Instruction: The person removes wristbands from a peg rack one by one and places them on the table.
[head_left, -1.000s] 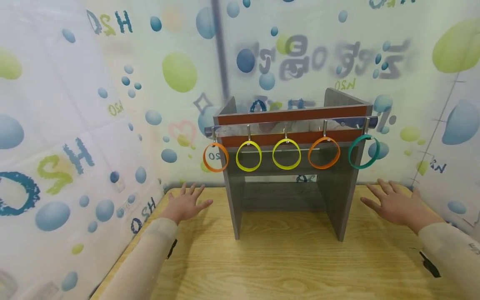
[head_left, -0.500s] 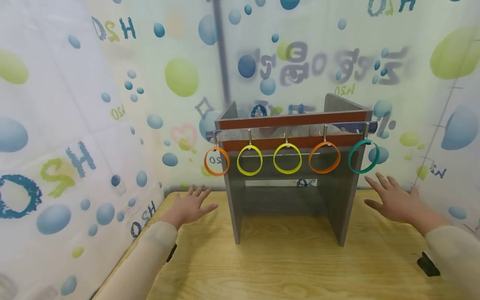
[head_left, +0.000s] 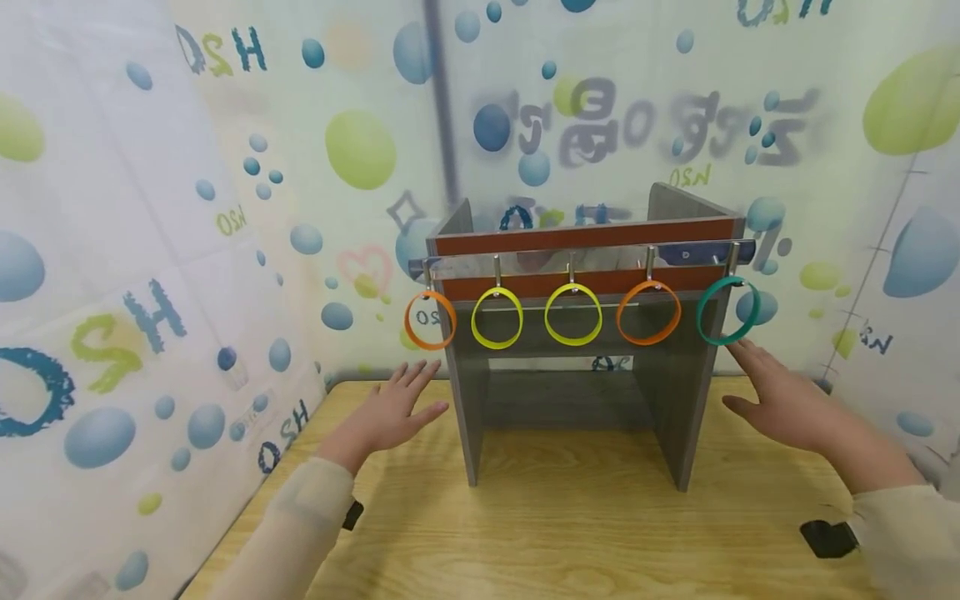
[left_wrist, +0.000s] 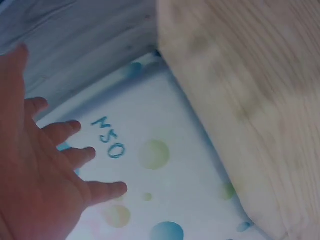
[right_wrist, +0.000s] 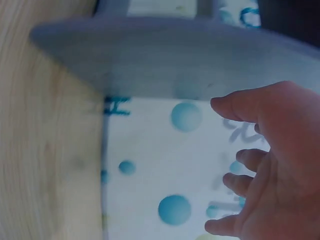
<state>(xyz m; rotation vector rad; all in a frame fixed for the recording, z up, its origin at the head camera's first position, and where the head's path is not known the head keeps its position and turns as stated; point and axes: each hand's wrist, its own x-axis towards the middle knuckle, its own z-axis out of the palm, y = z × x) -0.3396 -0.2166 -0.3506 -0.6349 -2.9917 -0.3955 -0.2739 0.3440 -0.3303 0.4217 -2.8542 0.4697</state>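
A grey stand with reddish-brown crossbars faces me on the table. Along its front runs a rail with metal hooks. Rings hang from them in a row: an orange ring, two yellow rings, another orange ring and a teal ring. My left hand hovers at the stand's left side, fingers spread, holding nothing. On the other side, my right hand reaches up with extended fingers, its fingertips just below the teal ring. Both wrist views show bare palms beside the stand's side panels.
The wooden table carries the stand near its back edge. Behind and to the left hangs a white curtain printed with blue and green dots. Dark wrist-camera pieces sit under the sleeves.
Both hands have moved inward toward the stand, the left one rightward and the right one leftward and up toward the teal ring. The rings hang as before.
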